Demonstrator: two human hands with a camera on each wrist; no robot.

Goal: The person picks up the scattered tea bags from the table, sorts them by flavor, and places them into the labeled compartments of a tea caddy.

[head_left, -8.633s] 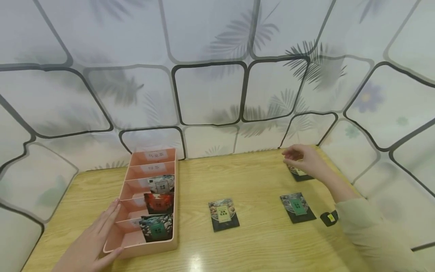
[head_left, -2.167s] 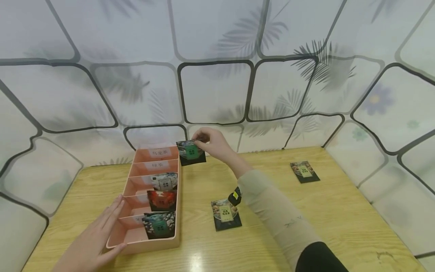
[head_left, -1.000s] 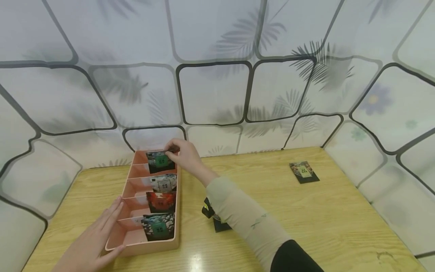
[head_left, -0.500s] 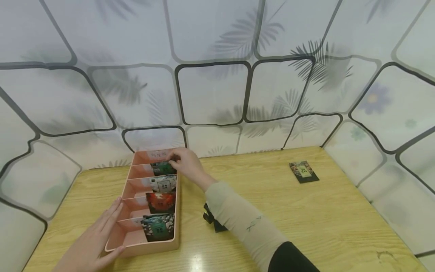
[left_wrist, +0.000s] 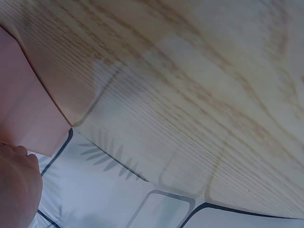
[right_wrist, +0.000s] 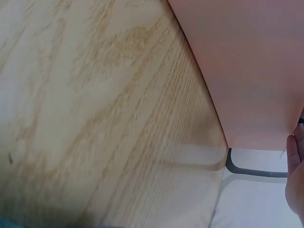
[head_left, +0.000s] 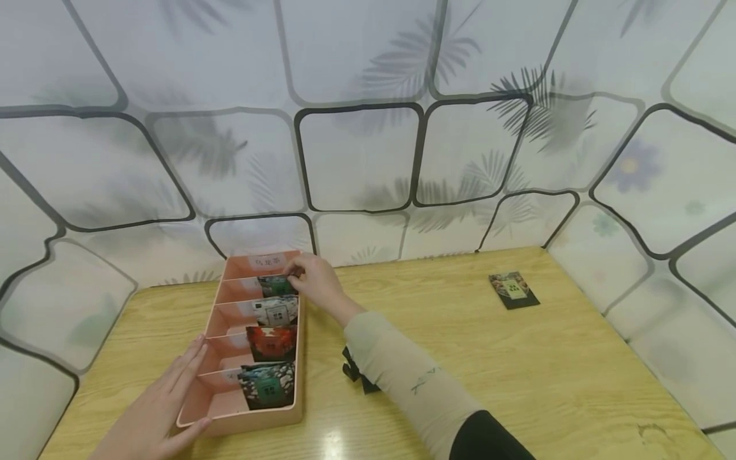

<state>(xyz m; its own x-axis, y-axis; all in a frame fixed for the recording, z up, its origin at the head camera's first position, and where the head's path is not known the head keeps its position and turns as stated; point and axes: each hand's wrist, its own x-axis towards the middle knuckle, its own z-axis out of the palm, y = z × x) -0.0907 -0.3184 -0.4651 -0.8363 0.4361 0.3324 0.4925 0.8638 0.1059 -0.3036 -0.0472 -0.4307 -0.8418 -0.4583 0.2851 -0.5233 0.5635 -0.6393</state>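
Observation:
A pink divided box (head_left: pixel 253 420) stands on the table's left side, with paper labels on its dividers. My right hand (head_left: pixel 319 281) is at its far right edge, thumb and fingers pinching the top corner of a green-labelled tea packet (head_left: pixel 275 285). That packet sits mostly down in the second compartment from the back. In front of it stand a white-grey tea packet (head_left: pixel 276 311), a red one (head_left: pixel 273 343) and dark green-labelled ones (head_left: pixel 269 385). My left hand (head_left: pixel 152 409) rests along the box's left wall, fingers extended. Both wrist views show mostly table and the box's outer side.
Another tea packet (head_left: pixel 513 289) lies flat at the table's back right. One more packet (head_left: pixel 370 385) lies mostly hidden beneath the right sleeve (head_left: pixel 402 370), beside a small black object (head_left: pixel 349 367) at the cuff. A patterned curtain (head_left: pixel 362 160) closes off the back.
My right hand has carried the green-labelled packet from the table's right side to the box and lowered it into the second compartment from the back. The left hand stays on the box.

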